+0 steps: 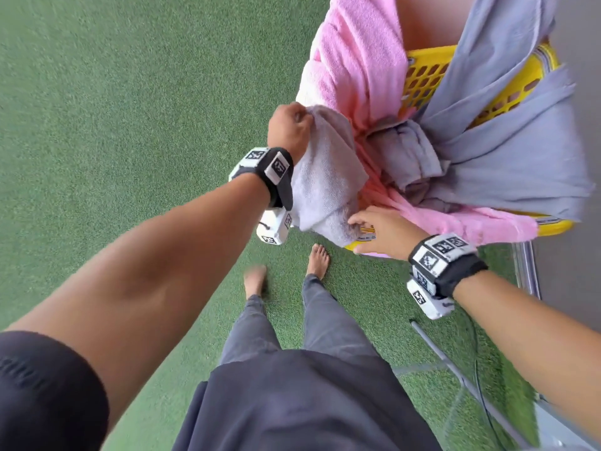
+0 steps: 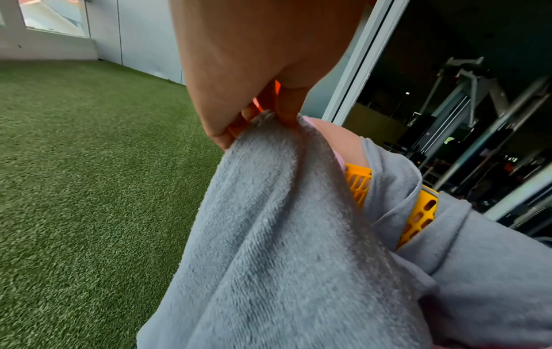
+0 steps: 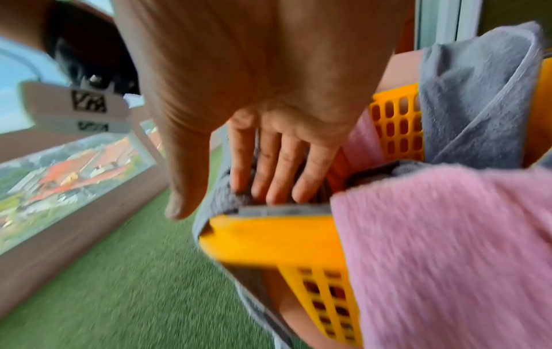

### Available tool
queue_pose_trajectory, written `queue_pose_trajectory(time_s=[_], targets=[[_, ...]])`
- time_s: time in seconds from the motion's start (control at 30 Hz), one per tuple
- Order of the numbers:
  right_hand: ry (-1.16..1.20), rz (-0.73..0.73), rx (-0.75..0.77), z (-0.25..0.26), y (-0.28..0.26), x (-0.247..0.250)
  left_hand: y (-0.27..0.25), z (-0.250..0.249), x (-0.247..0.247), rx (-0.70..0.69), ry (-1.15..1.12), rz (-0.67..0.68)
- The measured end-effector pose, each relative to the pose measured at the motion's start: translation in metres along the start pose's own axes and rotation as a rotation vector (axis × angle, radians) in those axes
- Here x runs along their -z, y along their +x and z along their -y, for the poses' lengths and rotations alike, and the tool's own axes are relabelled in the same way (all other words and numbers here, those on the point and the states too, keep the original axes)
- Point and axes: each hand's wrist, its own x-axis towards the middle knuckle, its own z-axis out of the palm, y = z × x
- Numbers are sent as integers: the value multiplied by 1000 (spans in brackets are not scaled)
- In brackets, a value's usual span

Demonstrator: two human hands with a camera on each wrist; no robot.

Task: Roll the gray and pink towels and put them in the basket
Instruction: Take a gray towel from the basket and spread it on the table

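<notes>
The left hand (image 1: pixel 289 126) pinches the top edge of a gray towel (image 1: pixel 325 177), which hangs below it against the near corner of the yellow basket (image 1: pixel 426 76). The right hand (image 1: pixel 380 231), fingers straight and slightly spread, presses the towel's lower fold just inside the rim. Beyond both hands, a pink towel (image 1: pixel 357 60) and another gray towel (image 1: pixel 520 131) drape over the basket's sides.

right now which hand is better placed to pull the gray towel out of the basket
Left. The left hand already grips the top edge of the gray towel, lifted above the yellow basket. The right hand lies with straight fingers at the basket's near rim, holding nothing.
</notes>
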Motion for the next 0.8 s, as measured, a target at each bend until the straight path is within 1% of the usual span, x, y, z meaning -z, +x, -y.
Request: queue_pose_trajectory(time_s=[0.03, 0.1, 0.17, 0.23, 0.3, 0.33, 0.4, 0.5, 0.6, 0.7, 0.8], targets=[[0, -8, 1, -4, -2, -7, 1, 1, -4, 16, 19, -2], [11, -88, 0, -9, -1, -19, -3, 2, -14, 15, 81, -18], [10, -157, 12, -10, 2, -27, -20, 7, -24, -50, 170, -51], [20, -215, 15, -10, 2, -30, -53, 16, -34, -143, 183, -44], [35, -271, 11, -12, 0, -35, -92, 29, -43, -217, 140, 32], [39, -293, 11, -12, -2, -37, -111, 36, -47, -225, 121, 79], [51, -315, -2, -13, -3, -43, -143, 51, -59, -195, 97, 151], [121, -321, -22, -15, -1, -44, -167, 62, -76, -128, 68, 185], [219, -252, -70, -17, 3, -31, -171, 61, -86, -56, 67, 162], [184, -172, -51, -16, 10, -18, -169, 57, -89, -76, 109, 146], [88, -149, 11, -14, 15, -14, -166, 56, -88, -132, 189, 143]])
